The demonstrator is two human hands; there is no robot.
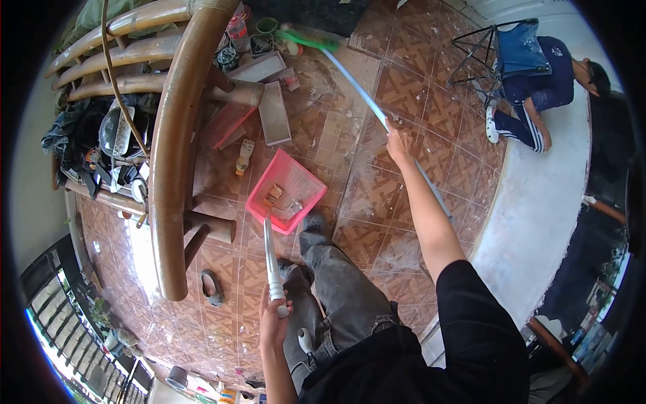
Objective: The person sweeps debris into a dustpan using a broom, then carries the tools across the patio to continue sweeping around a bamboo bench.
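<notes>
1. Nearest, the left hand (272, 318) has its fingers curled tight around the ribbed grip of a long white plastic handle (271, 259).
2. That handle runs forward to a pink plastic dustpan (288, 190), which rests on the brown patterned tile floor (367, 195) just ahead of a grey shoe (313, 224); bits of rubbish lie inside it.
3. Further out, the right hand (398, 147) is closed around a pale blue broom stick (363, 93), arm stretched well forward.
4. The stick slants away to a green broom head (303, 40) lying on the floor near flat boxes and containers.
5. Left of the dustpan stands a curved brown rattan chair (171, 135).
6. Farthest, at upper right, another person in dark blue clothes (538, 87) crouches beside a folding stool (508, 50).
</notes>
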